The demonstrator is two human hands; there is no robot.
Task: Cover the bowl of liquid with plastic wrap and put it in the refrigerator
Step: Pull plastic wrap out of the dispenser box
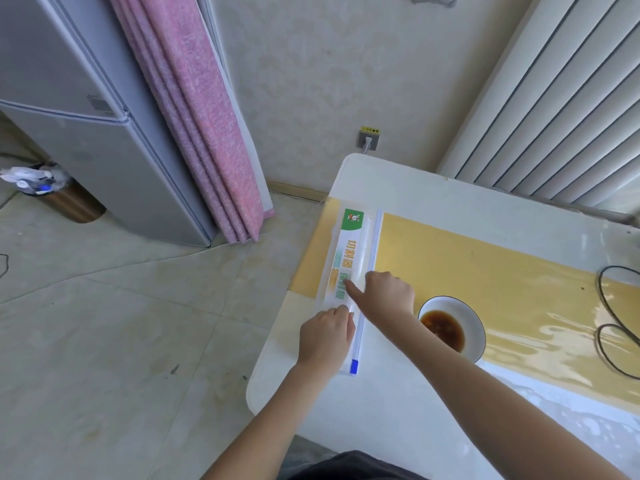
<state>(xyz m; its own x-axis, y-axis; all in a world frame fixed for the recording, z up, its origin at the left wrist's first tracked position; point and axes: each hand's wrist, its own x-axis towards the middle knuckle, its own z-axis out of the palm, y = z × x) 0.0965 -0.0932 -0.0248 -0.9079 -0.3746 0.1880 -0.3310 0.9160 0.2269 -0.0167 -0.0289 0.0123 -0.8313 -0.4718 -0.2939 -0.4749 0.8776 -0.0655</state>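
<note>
- The left hand (327,336) rests on the near end of the plastic wrap box (348,282), fingers laid flat along the box's edge and pressing it to the desk (398,410); whether they curl over the far side is hidden.
- Just beside it, at the box's near end, sits the blue slider (354,366) of the cutter rail (370,268), which runs along the box's right side.
- The right hand (388,294) lies across the middle of the box, index finger stretched out and touching the label, the other fingers curled under and holding nothing that shows.
- The box's long axis runs away from the person, near end by the left hand, far end toward the wall; wrap would likely be drawn sideways to the right, across that axis.
- The bowl (452,327) of brown liquid stands uncovered just right of the box, close to the right forearm, so the right hand is nearer to it.
- Well apart, across the floor to the left, stands the refrigerator (86,109), its doors closed.
</note>
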